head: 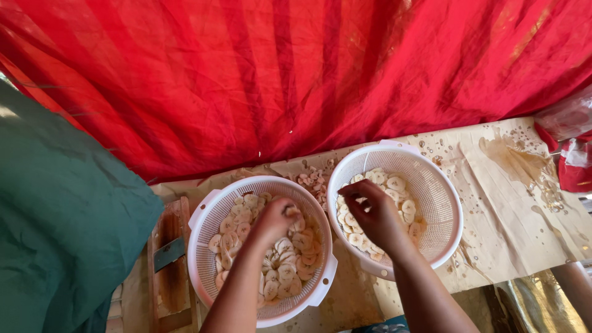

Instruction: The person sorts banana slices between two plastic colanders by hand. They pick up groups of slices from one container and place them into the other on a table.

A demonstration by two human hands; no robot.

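Observation:
Two white plastic colanders stand side by side on a paper-covered table. My left hand [275, 220] reaches into the left colander [203, 217] and pinches pale round banana slices [285, 266] piled inside it. My right hand [374, 213] is inside the right colander [439, 192], fingers closed on a few of the slices [394, 183] lying there. Both forearms come up from the bottom edge.
A red cloth [296, 74] hangs behind the table. A green cloth [55, 222] covers the left side. A wooden slicer board with a metal blade [168, 254] lies left of the colanders. Loose slices [311, 179] sit between the colanders. Stained brown paper [512, 203] spreads to the right.

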